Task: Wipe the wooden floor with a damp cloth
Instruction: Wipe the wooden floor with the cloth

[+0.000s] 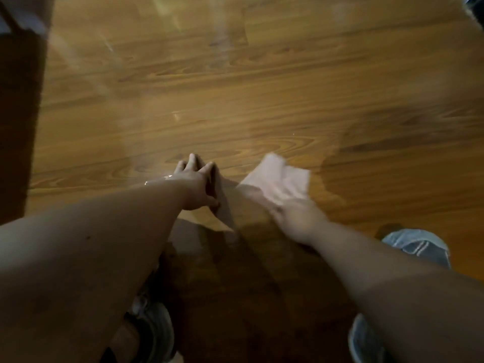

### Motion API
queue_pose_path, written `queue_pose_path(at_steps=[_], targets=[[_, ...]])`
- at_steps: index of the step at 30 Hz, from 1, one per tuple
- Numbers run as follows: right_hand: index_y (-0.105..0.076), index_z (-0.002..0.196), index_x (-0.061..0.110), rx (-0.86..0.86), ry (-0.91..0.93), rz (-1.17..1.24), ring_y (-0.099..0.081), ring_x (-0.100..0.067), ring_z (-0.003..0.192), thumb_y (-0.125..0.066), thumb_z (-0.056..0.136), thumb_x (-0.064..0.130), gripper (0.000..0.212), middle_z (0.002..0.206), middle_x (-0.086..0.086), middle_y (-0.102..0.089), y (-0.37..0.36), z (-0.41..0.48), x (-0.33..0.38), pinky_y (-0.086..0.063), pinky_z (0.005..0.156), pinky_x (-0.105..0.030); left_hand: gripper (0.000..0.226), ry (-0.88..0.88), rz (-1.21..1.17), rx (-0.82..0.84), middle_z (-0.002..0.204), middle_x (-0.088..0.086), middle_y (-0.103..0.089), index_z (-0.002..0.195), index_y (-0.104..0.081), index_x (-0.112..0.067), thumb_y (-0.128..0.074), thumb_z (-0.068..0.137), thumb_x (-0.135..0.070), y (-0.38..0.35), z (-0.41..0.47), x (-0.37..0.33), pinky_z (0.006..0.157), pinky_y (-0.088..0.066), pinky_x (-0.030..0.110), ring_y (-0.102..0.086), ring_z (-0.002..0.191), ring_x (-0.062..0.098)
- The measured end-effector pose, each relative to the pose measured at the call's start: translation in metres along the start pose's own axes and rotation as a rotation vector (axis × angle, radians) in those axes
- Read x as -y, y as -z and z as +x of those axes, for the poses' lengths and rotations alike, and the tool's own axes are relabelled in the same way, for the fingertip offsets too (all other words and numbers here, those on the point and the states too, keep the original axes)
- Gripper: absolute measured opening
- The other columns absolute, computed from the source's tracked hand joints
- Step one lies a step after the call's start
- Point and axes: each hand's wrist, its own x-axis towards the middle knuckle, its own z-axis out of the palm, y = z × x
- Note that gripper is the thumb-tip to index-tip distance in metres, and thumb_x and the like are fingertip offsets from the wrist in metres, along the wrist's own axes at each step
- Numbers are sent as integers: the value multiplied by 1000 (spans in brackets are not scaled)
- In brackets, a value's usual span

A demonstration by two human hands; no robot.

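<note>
While the left hand (197, 180) rests just left of the frame's centre, fingers straight and spread on the glossy orange-brown wooden plank floor (262, 82), the right hand (294, 214) sits a little right of centre on the near edge of the pale pink crumpled damp cloth (279, 179). Motion blur hides the right hand's fingers, so I cannot tell whether they curl round the fabric or press it flat. The cloth lies on the boards directly beyond that hand, fanning from the knuckles toward the upper left, its far corner near the left hand's fingertips but apart from them. Its long axis runs roughly lower right to upper left, slanting across the board grain, which runs nearly side to side. The right hand is plainly the nearer one, so the next sweep is probably its work, with the left hand as a brace. Most open floor lies toward the top of the frame.
</note>
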Motion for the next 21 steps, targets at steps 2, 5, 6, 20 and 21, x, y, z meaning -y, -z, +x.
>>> queue_pose_path(at_steps=[2, 5, 6, 20, 21], targets=[[-25, 152, 18, -191, -339, 11, -22, -33, 143, -10, 99, 37, 58, 157, -12, -25, 32, 4, -52, -20, 115, -40, 108, -3, -24, 5, 160, 5, 17, 152, 2, -40, -68, 74, -64, 11, 12, 4, 116, -20, 54, 7, 147, 35], [-56, 129, 1, -369, -762, 172, -50, -42, 118, -36, 100, 32, 47, 129, -26, -55, 69, 15, -95, -42, 93, -37, 112, 3, -8, -6, 160, 5, 17, 153, 1, -40, -74, 72, -59, 25, 25, 6, 114, -24, 56, 6, 147, 36], [-62, 119, 1, -404, -786, 190, -55, -40, 109, -42, 98, 35, 45, 118, -24, -61, 71, 22, -87, -42, 84, -34, 113, 11, 5, -10, 160, 6, 18, 153, 2, -39, -75, 72, -58, 26, 28, 7, 113, -26, 56, 5, 147, 37], [-61, 114, 21, -373, -238, 43, -32, -27, 135, -53, 93, 26, 23, 144, -4, -43, 62, 83, -46, -33, 107, -38, 124, 59, -16, -49, 159, 14, 17, 152, 7, -39, -81, 66, -53, 68, 75, 11, 112, -26, 50, -1, 144, 42], [-54, 126, 17, -407, -389, 80, -26, -29, 140, -50, 95, 24, 32, 152, -10, -32, 78, 101, -67, -29, 112, -38, 124, 71, -15, -55, 159, 13, 16, 152, 7, -38, -82, 66, -51, 80, 87, 16, 111, -27, 52, -1, 144, 43]])
